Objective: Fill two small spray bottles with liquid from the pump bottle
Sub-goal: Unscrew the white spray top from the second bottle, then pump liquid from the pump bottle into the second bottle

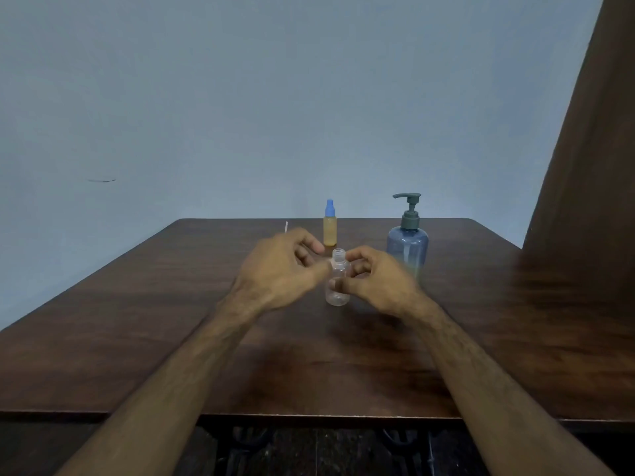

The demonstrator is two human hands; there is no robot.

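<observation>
- Thin white stick (286,226): stood up behind the left hand, its lower end hidden by the knuckles; too small to identify
- Left hand (280,269): raised over the wooden table (137,321), fingers curled, fingertips near the shoulder of the clear bottle; blur hid whether they pinched anything, so its hold could not be told
- Yellow spray bottle (330,225): upright beyond the gap between the two hands, blue capped, filled with yellowish liquid, apart from both hands
- Clear bottle (337,280): between the two hands, upright, neck open and uncapped, looked empty; base at or just above the table, which of the two could not be told
- Right hand (374,281): thumb and curled fingers pinched the clear bottle at its body, thumb across the front
- Pump bottle (408,242): upright just behind the right hand, blue translucent body, grey pump head with spout pointing toward the yellow spray bottle, lower part hidden by that hand
- Brown curtain (584,166): hung far to the right of the right hand, reaching down to the table's edge
- Pale blue wall (240,97): behind everything listed
</observation>
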